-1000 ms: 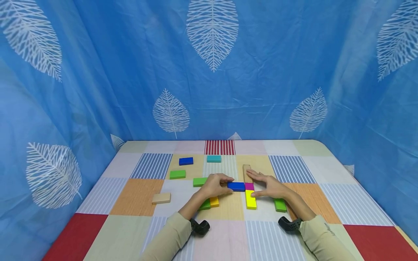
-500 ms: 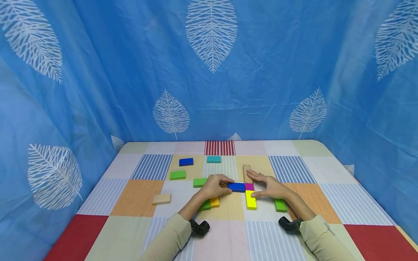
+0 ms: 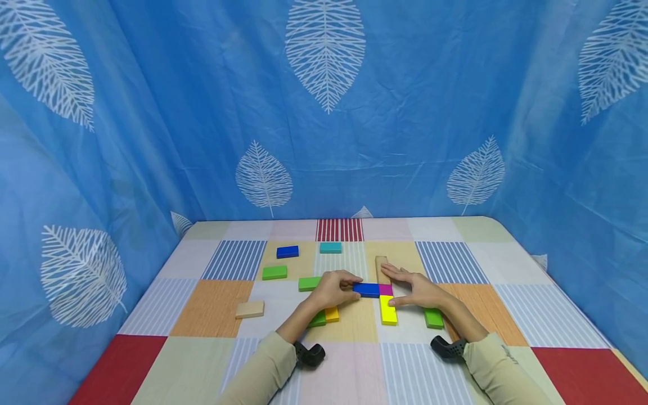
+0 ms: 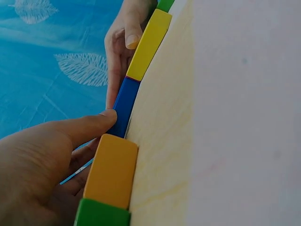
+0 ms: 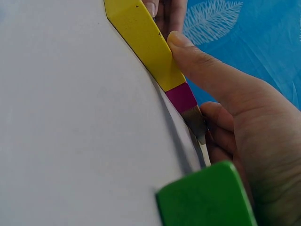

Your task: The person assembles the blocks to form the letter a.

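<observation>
My left hand pinches the left end of a blue block, its thumb on the near side and fingers at the far side. The blue block's right end meets a small magenta block. A yellow block lies in front of the magenta one and a plain wooden block behind it, in one line. My right hand spans this line from the right: the thumb touches the yellow block and extended fingers touch the wooden one. In the left wrist view, an orange block sits beside my left thumb.
Left and behind lie a dark blue block, a turquoise block, light green blocks and a wooden block. A green block is partly under the left wrist; another green block lies by the right wrist. Blue curtains surround the table.
</observation>
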### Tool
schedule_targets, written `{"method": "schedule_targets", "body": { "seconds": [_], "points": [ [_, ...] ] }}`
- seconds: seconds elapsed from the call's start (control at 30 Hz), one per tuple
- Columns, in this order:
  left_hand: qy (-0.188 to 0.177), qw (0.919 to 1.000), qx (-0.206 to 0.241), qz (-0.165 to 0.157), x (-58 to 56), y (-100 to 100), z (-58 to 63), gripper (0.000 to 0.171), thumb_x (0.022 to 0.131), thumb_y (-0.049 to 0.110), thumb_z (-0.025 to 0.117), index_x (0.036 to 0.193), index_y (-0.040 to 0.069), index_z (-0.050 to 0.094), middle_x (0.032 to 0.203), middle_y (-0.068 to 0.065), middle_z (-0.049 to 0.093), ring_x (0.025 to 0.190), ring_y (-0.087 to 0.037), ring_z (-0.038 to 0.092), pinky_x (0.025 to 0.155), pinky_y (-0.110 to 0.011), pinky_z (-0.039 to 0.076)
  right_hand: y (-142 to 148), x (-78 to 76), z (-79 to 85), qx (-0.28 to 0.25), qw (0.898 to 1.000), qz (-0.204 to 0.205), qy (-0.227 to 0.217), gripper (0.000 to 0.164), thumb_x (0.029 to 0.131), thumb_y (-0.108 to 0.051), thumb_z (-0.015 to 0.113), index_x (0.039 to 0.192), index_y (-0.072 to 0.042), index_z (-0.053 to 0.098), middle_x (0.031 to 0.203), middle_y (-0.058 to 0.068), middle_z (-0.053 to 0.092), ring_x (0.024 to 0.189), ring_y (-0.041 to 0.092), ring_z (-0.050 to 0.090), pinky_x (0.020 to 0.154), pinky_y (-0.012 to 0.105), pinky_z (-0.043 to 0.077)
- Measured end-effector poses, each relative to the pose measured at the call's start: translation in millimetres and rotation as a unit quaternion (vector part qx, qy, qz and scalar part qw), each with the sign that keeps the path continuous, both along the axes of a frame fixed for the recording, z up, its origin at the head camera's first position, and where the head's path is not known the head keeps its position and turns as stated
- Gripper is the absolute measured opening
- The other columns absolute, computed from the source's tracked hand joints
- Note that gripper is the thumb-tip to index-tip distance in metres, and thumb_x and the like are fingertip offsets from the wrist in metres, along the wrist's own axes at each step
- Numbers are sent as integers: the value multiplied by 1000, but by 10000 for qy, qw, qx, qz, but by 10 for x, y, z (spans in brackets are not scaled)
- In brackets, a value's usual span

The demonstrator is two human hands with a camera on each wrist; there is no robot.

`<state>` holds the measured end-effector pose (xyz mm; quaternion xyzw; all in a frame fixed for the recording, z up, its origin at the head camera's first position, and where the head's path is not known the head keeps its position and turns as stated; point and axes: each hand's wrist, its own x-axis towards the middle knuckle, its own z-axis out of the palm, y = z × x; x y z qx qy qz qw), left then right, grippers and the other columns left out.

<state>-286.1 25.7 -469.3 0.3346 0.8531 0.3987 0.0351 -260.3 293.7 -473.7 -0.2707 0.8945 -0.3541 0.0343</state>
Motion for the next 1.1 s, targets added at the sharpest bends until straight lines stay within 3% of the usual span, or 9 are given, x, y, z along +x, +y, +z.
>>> {"method": "schedule_targets", "body": {
  "seconds": [0.13, 0.3, 0.5, 0.63, 0.8, 0.93, 1.1],
  "points": [
    [-19, 10000, 35, -18, -6, -15, 40, 34, 79, 19, 74, 112, 10, 68, 106, -1, 66, 92, -12, 62, 81, -20, 50, -1, -9, -12, -13, 10000, 7, 33, 84, 74, -44, 74, 142, -13, 37, 149, 6, 26, 136, 30, 19, 109, 52, 13],
    [101, 9995, 282, 29, -91, -57, 202, 32, 82, 16, 71, 112, 7, 67, 108, -6, 66, 98, -21, 61, 84, -31, 51, -9, -7, -10, -29, 10000, -33, -20, 83, 75, -42, 74, 143, -14, 37, 149, 7, 25, 136, 36, 17, 108, 55, 14],
    [445, 9965, 675, 217, -357, -156, 412, 40, 83, 16, 70, 119, 2, 61, 118, -14, 60, 104, -33, 58, 86, -41, 49, -18, 11, -4, -55, 10000, -8, -55, 83, 75, -41, 75, 142, -12, 37, 149, 8, 25, 135, 37, 17, 107, 56, 13],
    [350, 9947, 719, 651, -559, -217, 432, 48, 83, 19, 70, 127, 6, 57, 128, -12, 54, 114, -32, 52, 91, -44, 46, -7, 24, 5, -35, 10000, -35, -6, 83, 74, -42, 75, 142, -12, 38, 149, 7, 26, 135, 37, 17, 108, 54, 14],
    [-3, 9940, 432, 1001, -767, -305, 356, 56, 83, 22, 70, 134, 11, 50, 135, -9, 48, 126, -27, 40, 99, -45, 38, -3, 26, 7, -5, 10000, -35, -28, 83, 75, -42, 74, 143, -14, 36, 150, 7, 24, 135, 39, 16, 107, 56, 14],
    [-450, 9926, 231, 1103, -863, -347, 299, 58, 84, 24, 69, 136, 12, 47, 138, -9, 44, 128, -29, 37, 101, -46, 36, 1, 32, -1, 8, 10000, -62, -76, 83, 75, -42, 74, 143, -16, 36, 150, 5, 24, 135, 38, 15, 106, 59, 14],
    [-1374, 9817, 444, 1238, -922, -375, 233, 55, 85, 20, 68, 136, 16, 47, 141, -9, 40, 126, -29, 37, 99, -44, 39, -1, 25, -12, -7, 10000, -64, -53, 82, 75, -43, 73, 143, -16, 36, 150, 5, 24, 135, 40, 16, 104, 63, 15]
  ]
}}
